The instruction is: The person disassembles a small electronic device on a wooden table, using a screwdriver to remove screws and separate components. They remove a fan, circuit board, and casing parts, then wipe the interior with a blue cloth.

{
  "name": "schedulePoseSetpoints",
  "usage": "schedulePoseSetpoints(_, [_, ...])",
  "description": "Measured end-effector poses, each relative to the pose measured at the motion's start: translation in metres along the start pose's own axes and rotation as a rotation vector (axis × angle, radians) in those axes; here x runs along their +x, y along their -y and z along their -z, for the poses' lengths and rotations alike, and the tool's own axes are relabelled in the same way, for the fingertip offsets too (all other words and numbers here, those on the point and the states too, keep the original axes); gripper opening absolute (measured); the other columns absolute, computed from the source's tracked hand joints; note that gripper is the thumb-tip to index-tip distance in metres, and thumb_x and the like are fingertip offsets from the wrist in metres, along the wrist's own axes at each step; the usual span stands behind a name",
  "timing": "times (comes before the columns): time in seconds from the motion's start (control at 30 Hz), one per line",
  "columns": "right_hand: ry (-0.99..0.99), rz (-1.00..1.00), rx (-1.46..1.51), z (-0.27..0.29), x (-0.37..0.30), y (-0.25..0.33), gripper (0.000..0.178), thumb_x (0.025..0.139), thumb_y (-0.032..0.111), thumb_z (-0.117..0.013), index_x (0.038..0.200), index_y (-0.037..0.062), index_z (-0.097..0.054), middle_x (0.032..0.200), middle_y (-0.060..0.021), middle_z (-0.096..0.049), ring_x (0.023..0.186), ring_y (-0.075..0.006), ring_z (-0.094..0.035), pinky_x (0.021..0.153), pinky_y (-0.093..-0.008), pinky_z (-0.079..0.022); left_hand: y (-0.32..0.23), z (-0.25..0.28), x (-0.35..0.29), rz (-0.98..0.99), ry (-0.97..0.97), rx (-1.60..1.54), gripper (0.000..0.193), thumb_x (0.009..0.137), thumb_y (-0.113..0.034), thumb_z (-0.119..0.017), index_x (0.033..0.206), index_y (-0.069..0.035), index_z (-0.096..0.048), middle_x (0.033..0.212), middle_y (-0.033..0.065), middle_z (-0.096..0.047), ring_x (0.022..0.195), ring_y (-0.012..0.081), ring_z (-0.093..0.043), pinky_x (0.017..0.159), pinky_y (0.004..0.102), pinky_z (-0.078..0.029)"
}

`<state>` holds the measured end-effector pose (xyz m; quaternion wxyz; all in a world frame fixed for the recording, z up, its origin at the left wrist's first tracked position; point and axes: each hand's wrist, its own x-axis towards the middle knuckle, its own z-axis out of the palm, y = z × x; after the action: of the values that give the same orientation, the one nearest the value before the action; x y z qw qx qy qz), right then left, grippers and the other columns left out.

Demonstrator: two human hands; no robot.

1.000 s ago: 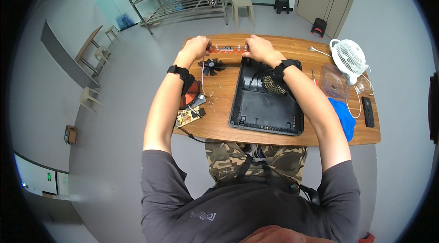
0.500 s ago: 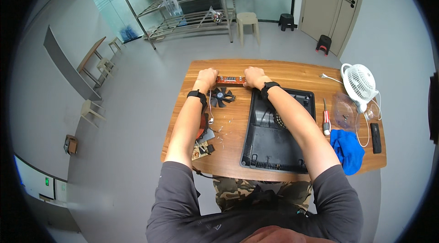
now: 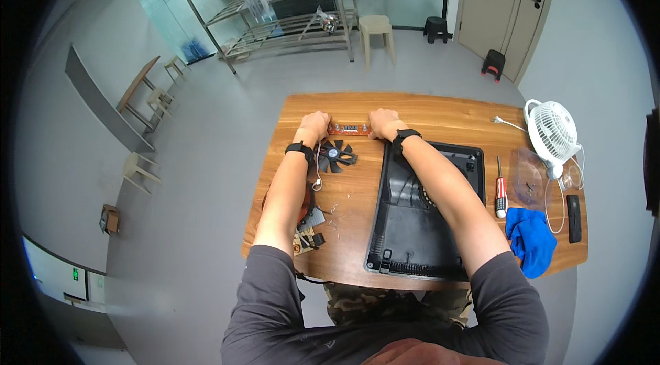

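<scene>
At the far side of the wooden table, a narrow red circuit board (image 3: 349, 130) with small components along its face spans between my hands. My left hand (image 3: 316, 124) has its fingers closed on the board's left end, while my right hand (image 3: 384, 123) grips the right end. Just nearer than the board, a black fan wheel (image 3: 335, 156) lies beside my left wrist, with a white wire and connector (image 3: 317, 185) next to it. Below my right forearm sits a black plastic housing (image 3: 405, 227), its ribbed inside facing up. My forearm covers part of it.
Partly behind my left forearm lie a beige circuit board (image 3: 307, 241) and a grey heat sink. Tiny screws (image 3: 334, 208) are scattered nearby. On the right are a screwdriver (image 3: 500, 193), blue cloth (image 3: 531, 241), clear plastic tray (image 3: 528, 179), white fan (image 3: 553, 133) and black bar (image 3: 574, 218).
The whole view has shifted slightly, so the table sits lower in it. Both hands keep hold of the red circuit board, which now shows less of its dark near edge.
</scene>
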<state>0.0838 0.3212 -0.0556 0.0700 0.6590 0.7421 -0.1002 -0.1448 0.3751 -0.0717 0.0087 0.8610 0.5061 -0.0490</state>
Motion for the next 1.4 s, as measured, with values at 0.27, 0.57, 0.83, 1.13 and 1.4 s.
schedulePoseSetpoints(0.27, [0.004, 0.0, -0.001, -0.005, 0.003, -0.003, 0.057, 0.076, 0.043, -0.087, 0.116, 0.0054, -0.072, 0.114, -0.015, -0.074, 0.11, -0.0329, -0.07, 0.088, -0.0428, -0.057, -0.006, 0.003, -0.005, 0.009, 0.003, -0.004, 0.029, 0.079, -0.01, -0.077, 0.108, -0.011, -0.074, 0.107, 0.0137, -0.075, 0.106, 0.0325, -0.07, 0.09, 0.0429, -0.057])
schedulePoseSetpoints(0.57, [-0.171, 0.037, -0.002, 0.031, -0.053, -0.032, 0.04, 0.082, 0.036, -0.08, 0.109, 0.0069, -0.075, 0.116, -0.0155, -0.073, 0.111, -0.0324, -0.069, 0.091, -0.0435, -0.057, -0.026, 0.038, -0.037, -0.034, -0.105, -0.103, 0.041, 0.085, -0.023, -0.076, 0.124, -0.01, -0.069, 0.129, 0.0153, -0.062, 0.117, 0.0355, -0.062, 0.098, 0.0457, -0.052])
schedulePoseSetpoints(0.83, [-0.353, -0.067, 0.05, 0.061, -0.199, -0.168, 0.035, 0.089, 0.034, -0.069, 0.11, 0.0063, -0.071, 0.116, -0.017, -0.068, 0.111, -0.037, -0.065, 0.094, -0.0472, -0.053, -0.127, 0.052, -0.104, -0.219, -0.067, -0.36, 0.042, 0.092, -0.032, -0.07, 0.125, -0.005, -0.067, 0.125, 0.0201, -0.065, 0.12, 0.0372, -0.06, 0.102, 0.0466, -0.049])
schedulePoseSetpoints(1.13, [-0.249, -0.312, 0.009, -0.044, -0.422, -0.286, 0.048, 0.094, 0.04, -0.066, 0.128, 0.0064, -0.062, 0.126, -0.0206, -0.059, 0.121, -0.042, -0.055, 0.098, -0.0518, -0.05, -0.188, 0.021, -0.109, -0.175, -0.155, -0.293, 0.072, 0.09, -0.039, -0.073, 0.145, -0.001, -0.046, 0.144, 0.0302, -0.042, 0.13, 0.0459, -0.051, 0.107, 0.0494, -0.046])
schedulePoseSetpoints(1.4, [-0.303, -0.402, 0.048, -0.063, -0.486, -0.24, 0.075, 0.095, 0.059, -0.058, 0.153, 0.0145, -0.041, 0.153, -0.0218, -0.038, 0.14, -0.0457, -0.038, 0.105, -0.0648, -0.043, -0.239, 0.035, -0.142, -0.391, 0.097, -0.097, 0.075, 0.094, -0.032, -0.063, 0.159, -0.016, -0.028, 0.167, 0.0167, -0.017, 0.155, 0.04, -0.013, 0.114, 0.0705, -0.023])
